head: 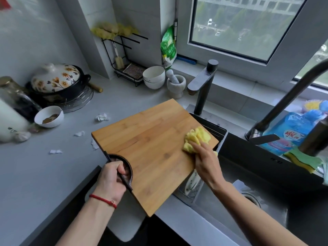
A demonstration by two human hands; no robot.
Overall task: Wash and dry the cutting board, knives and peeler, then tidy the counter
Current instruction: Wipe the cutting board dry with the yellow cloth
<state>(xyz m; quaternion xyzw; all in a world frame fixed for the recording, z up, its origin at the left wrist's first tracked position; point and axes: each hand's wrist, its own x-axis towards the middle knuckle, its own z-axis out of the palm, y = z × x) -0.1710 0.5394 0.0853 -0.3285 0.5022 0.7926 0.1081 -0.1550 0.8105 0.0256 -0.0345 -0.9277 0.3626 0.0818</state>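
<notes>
A bamboo cutting board (150, 148) is held tilted above the counter edge and the sink's left rim. My left hand (111, 180) grips its black-edged handle hole at the near left corner. My right hand (205, 160) presses a crumpled yellow cloth (197, 137) onto the board's far right corner. Below the board's right edge, a knife with a white handle (192, 180) lies in a wire basket in the sink. No peeler is visible.
The dark sink (266, 183) lies to the right, with two dark faucets (202, 86) behind it. Crumpled paper scraps (102, 117), a bowl with brown sauce (49, 116), a floral pot (56, 79), stacked white bowls (154, 77) and a mortar (176, 84) stand on the grey counter. Sponges (301, 159) sit far right.
</notes>
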